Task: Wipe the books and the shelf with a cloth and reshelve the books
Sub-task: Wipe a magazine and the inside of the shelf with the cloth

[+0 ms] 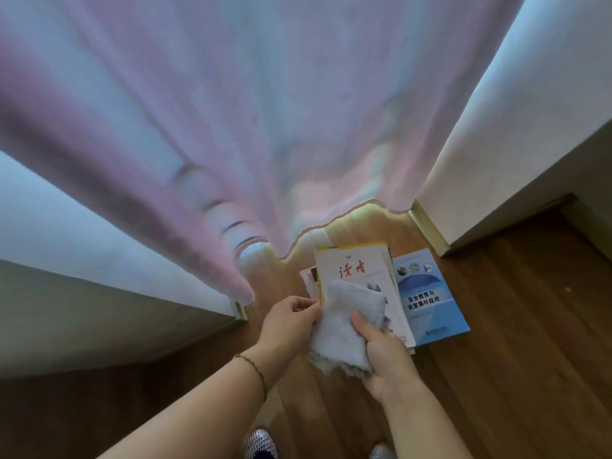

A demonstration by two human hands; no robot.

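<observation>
Right hand: the right hand [381, 352] grasps the pale grey cloth [344, 326], its grip clenched round the cloth's right side, thumb on top.
Left hand: the left hand [291, 318] pinches the left edge of the white magazine [357, 279], or of the cloth over it; which one cannot be told.
Books: the magazine tops a small stack on the wooden floor [496, 326]; a blue book [427, 299] lies just beside it on the right, and a red-and-white cover [309, 279] peeks out on the left.
Risk, slip: a firm wipe may push the magazine off the stack unless the left hand steadies it.
Risk, curtain: the pink curtain [231, 127] hangs just beyond the books and may catch on a lifted book.
Hidden: no shelf shows anywhere; the cloth covers the magazine's lower half; the stack's lower books cannot be counted.
Cut off: the shoes [261, 445] at the bottom edge.
</observation>
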